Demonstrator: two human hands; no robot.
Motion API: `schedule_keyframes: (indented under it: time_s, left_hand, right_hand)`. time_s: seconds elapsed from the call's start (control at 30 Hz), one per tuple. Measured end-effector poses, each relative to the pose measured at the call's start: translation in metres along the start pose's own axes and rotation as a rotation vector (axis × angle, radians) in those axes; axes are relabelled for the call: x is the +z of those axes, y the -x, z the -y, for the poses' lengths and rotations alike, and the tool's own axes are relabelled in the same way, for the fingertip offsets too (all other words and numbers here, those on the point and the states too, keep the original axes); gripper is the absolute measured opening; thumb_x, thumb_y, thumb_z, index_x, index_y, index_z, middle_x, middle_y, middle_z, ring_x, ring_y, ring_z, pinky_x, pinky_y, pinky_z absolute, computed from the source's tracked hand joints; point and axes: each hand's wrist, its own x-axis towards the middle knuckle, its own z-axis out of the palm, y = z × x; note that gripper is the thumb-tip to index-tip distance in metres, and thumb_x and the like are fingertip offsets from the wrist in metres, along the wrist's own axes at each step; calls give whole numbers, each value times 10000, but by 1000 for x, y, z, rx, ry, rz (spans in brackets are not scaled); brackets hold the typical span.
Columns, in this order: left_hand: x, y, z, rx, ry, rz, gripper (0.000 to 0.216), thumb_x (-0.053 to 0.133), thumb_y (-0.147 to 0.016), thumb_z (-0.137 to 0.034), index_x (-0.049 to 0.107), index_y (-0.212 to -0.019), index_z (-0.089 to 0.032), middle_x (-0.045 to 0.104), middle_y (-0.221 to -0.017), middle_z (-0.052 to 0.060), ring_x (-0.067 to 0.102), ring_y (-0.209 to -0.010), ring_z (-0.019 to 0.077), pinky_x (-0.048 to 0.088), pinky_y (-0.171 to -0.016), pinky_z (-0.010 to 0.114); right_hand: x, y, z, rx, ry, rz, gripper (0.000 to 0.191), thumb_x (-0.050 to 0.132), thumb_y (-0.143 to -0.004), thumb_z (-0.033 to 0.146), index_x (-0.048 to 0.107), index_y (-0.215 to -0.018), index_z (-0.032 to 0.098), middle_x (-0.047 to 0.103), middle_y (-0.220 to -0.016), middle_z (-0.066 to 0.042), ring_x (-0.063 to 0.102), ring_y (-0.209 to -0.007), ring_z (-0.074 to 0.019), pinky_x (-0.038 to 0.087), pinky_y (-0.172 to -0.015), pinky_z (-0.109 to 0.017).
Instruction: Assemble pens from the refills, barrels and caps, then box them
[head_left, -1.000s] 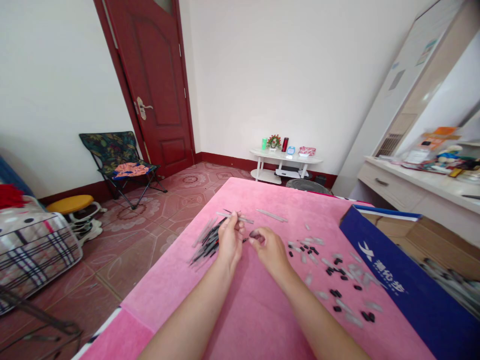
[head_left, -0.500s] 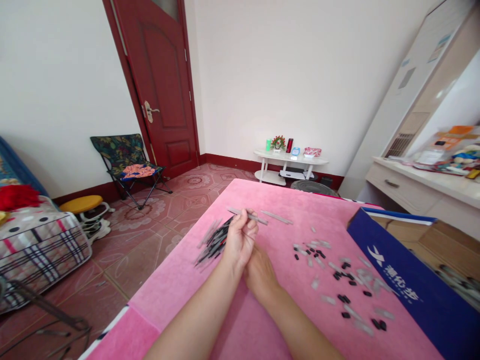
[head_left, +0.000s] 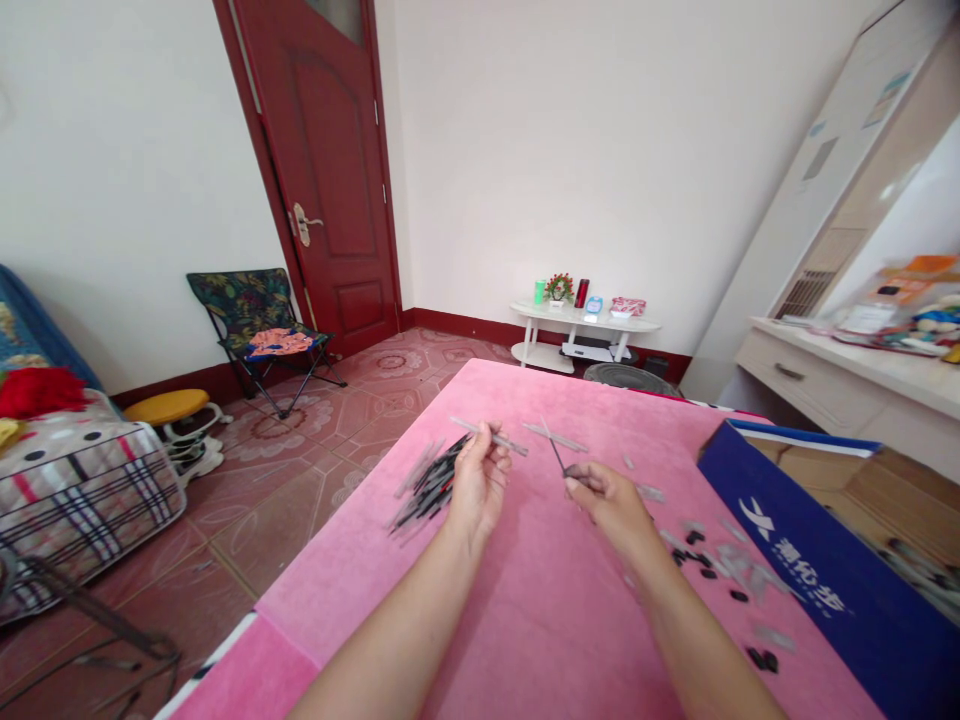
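Note:
My left hand (head_left: pixel 481 485) pinches a clear grey pen barrel (head_left: pixel 516 447), which slants across the fingertips. To its right, my right hand (head_left: pixel 609 497) is closed on a thin dark pen refill (head_left: pixel 556 453) whose pale end points up and away. The hands are apart above the pink cloth (head_left: pixel 525 600). Close to the left hand lies a heap of black pen refills (head_left: pixel 427 490), with pale barrels along its far left side. Another clear barrel (head_left: pixel 562 438) rests on the cloth beyond the hands.
Small black pen parts (head_left: pixel 694 560) and clear plastic pieces (head_left: pixel 742 565) are scattered to the right, partly behind my right forearm. A blue open box (head_left: pixel 795 540) with loose parts inside stands at the right edge. A folding chair (head_left: pixel 259 310) is beyond the table.
My right hand, formerly low behind the left wrist, has moved up and right and now shows a refill in its fingers. The left hand keeps its barrel, nearly in place.

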Motion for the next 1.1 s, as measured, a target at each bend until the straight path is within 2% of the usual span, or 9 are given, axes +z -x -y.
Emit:
schedule_keyframes:
  time_s: [0.1,0.27,0.43,0.53,0.6,0.7,0.77,0.9,1.1]
  left_hand:
    - [-4,-1,7,-24,46,-57,186,593,-744,-259,601,-805,-83,553,-660,19,469,-481,21,378,-436,114]
    - [-3,0,11,-61,178,-120,114,520,-795,-167,585,-764,-79,556,-670,29,477,-479,19,400,-435,104]
    - [-4,-1,9,-67,239,-170,140,470,-824,-148,566,-745,-82,552,-666,33,479,-481,18,411,-436,93]
    - [-4,-1,10,-77,251,-186,142,466,-826,-147,561,-742,-83,552,-661,30,483,-478,17,420,-439,91]
    - [-4,0,12,-81,255,-192,134,470,-823,-141,560,-743,-82,556,-658,28,490,-477,18,429,-444,92]
    - [-2,3,18,-92,260,-204,114,477,-816,-122,563,-752,-81,572,-665,29,513,-486,24,452,-460,100]
    - [0,6,24,-106,267,-217,110,477,-812,-106,567,-755,-81,585,-670,31,536,-505,34,469,-478,107]
    - [5,15,33,-162,292,-239,126,464,-811,-76,574,-749,-84,601,-662,33,561,-522,45,487,-496,114]
    - [13,25,37,-232,330,-295,161,449,-818,-76,574,-716,-78,604,-639,36,569,-522,46,494,-500,107]
  right_hand:
    - [-19,1,12,62,-188,74,254,563,-659,334,573,-814,133,577,-655,-29,528,-580,-133,377,-496,-226]
    - [-38,10,37,83,-217,127,245,632,-593,336,611,-740,141,596,-644,-23,521,-546,-110,391,-486,-213]
    - [-44,13,39,150,-248,258,319,637,-613,355,590,-844,140,559,-575,13,459,-421,-69,361,-397,-188]
    - [-42,13,39,173,-345,284,369,647,-620,360,564,-914,155,570,-587,16,506,-446,-84,416,-430,-203]
    - [-38,13,42,146,-408,193,367,655,-616,380,572,-889,149,602,-629,-16,567,-527,-116,461,-490,-227]
    - [-32,13,48,52,-465,-39,350,667,-603,416,591,-800,137,641,-730,-75,614,-649,-158,494,-572,-254]
    - [-28,14,50,-10,-478,-142,350,670,-601,424,596,-783,135,648,-766,-89,618,-676,-168,501,-592,-265]
    - [-21,13,48,-65,-450,-230,317,674,-609,390,596,-783,137,638,-736,-67,600,-643,-155,498,-561,-260]
    - [-17,10,38,-107,-348,-250,261,659,-629,356,596,-763,141,624,-714,-47,581,-632,-152,481,-539,-260]
